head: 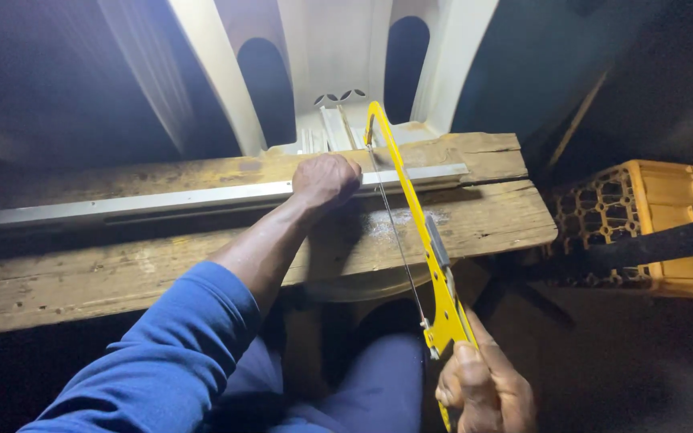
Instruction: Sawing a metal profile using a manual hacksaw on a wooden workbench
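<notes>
My left hand (326,180) is closed over a long grey metal strip (162,200) and presses it down on the worn wooden planks (483,220). My right hand (487,389) grips the handle of a yellow hacksaw (419,232) at the lower right. The saw's thin blade crosses the strip just right of my left hand, and the frame reaches up and away from me. Pale metal filings lie on the plank near the blade.
A white plastic chair (322,72) stands behind the planks. A yellow plastic crate (651,220) sits on the right in the dark. My knees in blue trousers are under the planks' near edge.
</notes>
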